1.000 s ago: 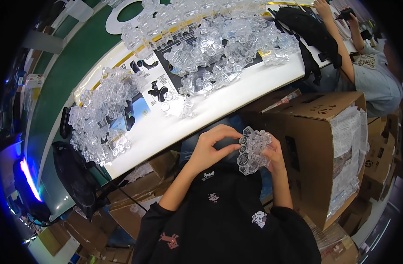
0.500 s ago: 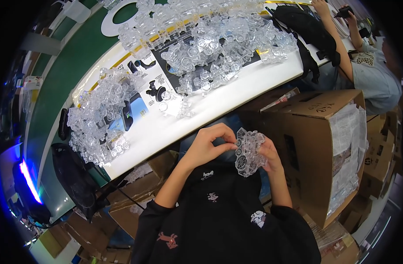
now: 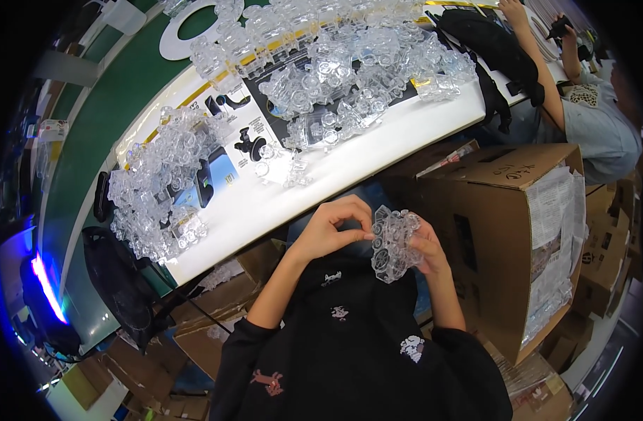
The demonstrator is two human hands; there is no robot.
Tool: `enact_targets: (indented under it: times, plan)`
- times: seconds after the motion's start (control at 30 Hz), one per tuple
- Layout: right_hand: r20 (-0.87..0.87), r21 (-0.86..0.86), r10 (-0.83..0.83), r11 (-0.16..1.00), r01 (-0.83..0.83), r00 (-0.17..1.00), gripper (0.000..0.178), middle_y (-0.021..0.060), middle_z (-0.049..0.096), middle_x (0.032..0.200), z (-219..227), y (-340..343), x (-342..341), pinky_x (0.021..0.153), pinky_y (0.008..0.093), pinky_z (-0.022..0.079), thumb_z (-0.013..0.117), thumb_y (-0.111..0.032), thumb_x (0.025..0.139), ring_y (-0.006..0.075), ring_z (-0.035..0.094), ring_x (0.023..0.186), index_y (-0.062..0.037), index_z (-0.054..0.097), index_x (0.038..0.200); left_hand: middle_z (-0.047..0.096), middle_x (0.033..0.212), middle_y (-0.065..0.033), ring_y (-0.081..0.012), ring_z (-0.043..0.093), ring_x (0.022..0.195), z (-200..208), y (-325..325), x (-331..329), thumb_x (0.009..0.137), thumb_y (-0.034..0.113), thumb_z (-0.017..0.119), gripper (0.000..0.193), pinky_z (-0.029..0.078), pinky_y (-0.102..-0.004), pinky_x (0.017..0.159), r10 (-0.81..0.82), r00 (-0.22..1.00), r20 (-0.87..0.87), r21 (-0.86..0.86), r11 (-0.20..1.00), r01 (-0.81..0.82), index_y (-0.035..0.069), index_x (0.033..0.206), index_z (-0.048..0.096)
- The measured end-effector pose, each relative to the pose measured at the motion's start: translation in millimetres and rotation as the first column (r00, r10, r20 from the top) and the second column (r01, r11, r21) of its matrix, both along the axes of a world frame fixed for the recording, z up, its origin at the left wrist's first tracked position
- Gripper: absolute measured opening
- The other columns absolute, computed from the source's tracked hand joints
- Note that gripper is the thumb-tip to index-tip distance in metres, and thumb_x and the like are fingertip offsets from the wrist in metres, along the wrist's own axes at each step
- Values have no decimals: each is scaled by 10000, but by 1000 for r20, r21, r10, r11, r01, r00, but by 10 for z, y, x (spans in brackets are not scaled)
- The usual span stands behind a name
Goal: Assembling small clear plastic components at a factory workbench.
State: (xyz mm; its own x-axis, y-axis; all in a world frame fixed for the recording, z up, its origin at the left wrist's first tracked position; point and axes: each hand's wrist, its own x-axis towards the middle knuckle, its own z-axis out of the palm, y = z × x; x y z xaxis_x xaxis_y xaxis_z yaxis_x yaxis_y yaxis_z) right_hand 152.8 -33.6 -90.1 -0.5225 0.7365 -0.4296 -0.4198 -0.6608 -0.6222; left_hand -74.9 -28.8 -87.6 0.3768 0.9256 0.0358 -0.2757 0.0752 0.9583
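Note:
Over my lap, in front of my black top, my right hand (image 3: 429, 245) grips a clear plastic part (image 3: 394, 247) from its right side, thumb across its face. The part is a lumpy, see-through moulding with round, wheel-like shapes. On its left edge, my left hand (image 3: 339, 226) pinches with thumb and forefinger. Whether a smaller piece sits in that pinch is too fine to make out. Beyond my hands, similar clear parts lie heaped on the white table (image 3: 258, 210): a left pile (image 3: 160, 179) and a larger far pile (image 3: 335, 77).
To my right stands a big cardboard box (image 3: 493, 182) with printed paper and clear plastic inside. A black bag (image 3: 486, 45) lies at the table's far right, near another person's arm (image 3: 549, 98). A black chair (image 3: 118, 288) is at the left. A white ring (image 3: 174, 42) rests on the green surface.
Both hands and the clear plastic part have shifted slightly left. My left fingertips remain at the part's edge. The piles look unchanged.

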Motion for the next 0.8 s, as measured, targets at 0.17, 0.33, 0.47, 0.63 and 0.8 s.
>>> enact_targets:
  times: [0.17, 0.33, 0.47, 0.63, 0.8]
  plan:
    - [34, 10, -34, 999, 33, 999, 415, 96, 591, 980, 21, 39, 1, 797, 295, 485, 653, -122, 725, 160, 593, 889, 0, 482, 1083, 526, 897, -64, -130, 524, 805, 21, 8, 41, 674, -91, 667, 164, 425, -236, 703, 69, 996, -55, 59, 996, -65, 7, 782, 591]
    - [144, 150, -67, 988, 45, 987, 446, 73, 589, 962, -83, -43, 69, 792, 283, 473, 694, -140, 696, 144, 583, 876, -15, 484, 1069, 527, 903, -53, -101, 531, 778, 41, -22, 119, 727, -68, 654, 170, 441, -208, 693, 123, 990, -76, -9, 992, -124, -14, 867, 573]
    - [375, 422, -141, 906, -34, 916, 421, 27, 588, 929, -43, -63, 50, 765, 237, 442, 758, -87, 658, 85, 546, 858, -23, 540, 1013, 568, 856, -44, -99, 550, 812, -12, -69, 174, 758, -26, 648, 137, 452, -227, 737, 185, 979, -81, -164, 967, -196, -20, 871, 572]
    - [466, 607, -202, 781, -145, 861, 389, 66, 614, 939, 31, -75, 74, 744, 234, 445, 762, -97, 671, 114, 574, 843, -8, 562, 992, 604, 874, -72, -133, 566, 829, 37, -100, 166, 735, -26, 660, 157, 445, -256, 787, 185, 977, -108, -154, 968, -200, -39, 883, 609]
    - [500, 666, -233, 719, -199, 834, 369, 70, 614, 939, 118, -67, 77, 728, 232, 451, 760, -108, 674, 118, 582, 832, -4, 578, 977, 638, 847, -86, -153, 592, 821, 144, -113, 192, 705, -27, 660, 108, 429, -286, 824, 263, 940, -216, 9, 963, -268, -17, 812, 648]
